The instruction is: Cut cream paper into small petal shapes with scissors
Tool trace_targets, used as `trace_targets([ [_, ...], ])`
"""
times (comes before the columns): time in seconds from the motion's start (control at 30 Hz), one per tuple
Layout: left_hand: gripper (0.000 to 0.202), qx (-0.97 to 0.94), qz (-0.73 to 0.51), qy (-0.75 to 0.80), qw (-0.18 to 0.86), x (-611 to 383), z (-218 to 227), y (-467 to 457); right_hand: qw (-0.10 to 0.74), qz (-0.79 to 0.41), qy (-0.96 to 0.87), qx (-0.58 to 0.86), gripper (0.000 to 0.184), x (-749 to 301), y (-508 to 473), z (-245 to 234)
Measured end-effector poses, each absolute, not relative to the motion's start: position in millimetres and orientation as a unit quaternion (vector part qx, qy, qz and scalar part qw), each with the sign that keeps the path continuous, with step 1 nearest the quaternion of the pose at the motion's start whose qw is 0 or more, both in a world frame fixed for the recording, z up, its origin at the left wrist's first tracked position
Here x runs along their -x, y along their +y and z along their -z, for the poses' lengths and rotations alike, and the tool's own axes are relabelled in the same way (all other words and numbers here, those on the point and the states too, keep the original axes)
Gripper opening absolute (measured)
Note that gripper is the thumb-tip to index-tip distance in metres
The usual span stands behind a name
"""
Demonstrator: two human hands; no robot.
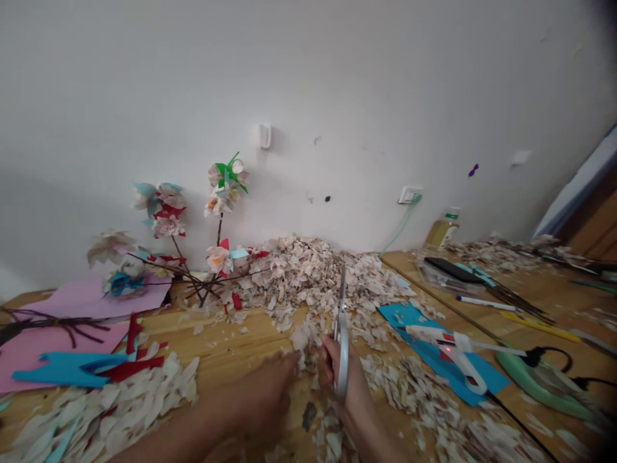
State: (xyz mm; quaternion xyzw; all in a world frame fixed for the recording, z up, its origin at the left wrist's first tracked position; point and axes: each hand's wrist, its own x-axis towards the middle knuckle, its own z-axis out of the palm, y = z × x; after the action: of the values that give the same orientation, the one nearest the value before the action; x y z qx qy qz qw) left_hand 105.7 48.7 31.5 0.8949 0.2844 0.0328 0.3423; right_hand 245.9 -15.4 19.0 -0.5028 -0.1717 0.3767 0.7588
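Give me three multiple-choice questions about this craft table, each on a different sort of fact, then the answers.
1. Where does the hot glue gun lie?
A. On the pink paper
B. On the blue paper
C. On the pile of paper petals

2. What colour is the large sheet under the twigs at the left of the table?
A. Pink
B. Green
C. Yellow

3. What state are the scissors in?
A. Lying flat on the table
B. Held upright in the right hand
C. Hanging from the wall

Answers:
1. B, the glue gun rests on the blue paper.
2. A, the sheet shows pink around the twigs.
3. B, the right hand grips them with the blades pointing up.
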Motion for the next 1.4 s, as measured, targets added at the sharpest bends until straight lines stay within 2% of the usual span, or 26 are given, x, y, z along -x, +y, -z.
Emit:
trace_targets([
  [0.1,0.066,-0.89,-0.012,0.257,0.377,-98.2,-48.0,37.6,0.759,-0.376,-0.165,0.506,0.037,-245.6,-15.8,-18.7],
  [0.23,0.045,-0.896,-0.086,0.314,0.303,-112.8,-60.0,44.9,0.764,-0.367,-0.165,0.505,0.036,-248.7,-14.3,-13.5],
  [0.43,0.054,-0.925,-0.113,0.24,0.272,-148.2,-39.2,70.5,0.772,-0.323,-0.173,0.52,0.037,-254.0,-9.9,-6.8],
  [0.6,0.034,-0.896,-0.148,0.275,0.315,-145.4,-27.6,79.1,0.753,-0.289,-0.197,0.557,0.033,-255.4,-10.4,-3.2],
  [0.77,0.041,-0.793,-0.245,0.375,0.414,-123.9,-27.8,70.0,0.727,-0.258,-0.249,0.586,0.028,-251.2,-13.7,2.7],
  [0.87,0.039,-0.719,-0.26,0.404,0.502,-107.4,-27.8,55.8,0.704,-0.247,-0.29,0.6,0.025,-240.1,-16.5,1.2],
  [1.07,0.047,-0.599,-0.311,0.408,0.615,-77.8,-36.1,22.5,0.643,-0.297,-0.383,0.592,0.027,-207.0,-30.9,-9.2],
  [1.23,0.045,-0.594,-0.335,0.4,0.613,-71.3,-41.8,9.4,0.637,-0.334,-0.33,0.611,0.044,-199.2,-34.6,-9.3],
  [1.4,0.035,-0.614,-0.379,0.414,0.555,-74.3,-37.4,11.7,0.625,-0.343,-0.308,0.63,0.044,-200.4,-33.9,-16.4],
])
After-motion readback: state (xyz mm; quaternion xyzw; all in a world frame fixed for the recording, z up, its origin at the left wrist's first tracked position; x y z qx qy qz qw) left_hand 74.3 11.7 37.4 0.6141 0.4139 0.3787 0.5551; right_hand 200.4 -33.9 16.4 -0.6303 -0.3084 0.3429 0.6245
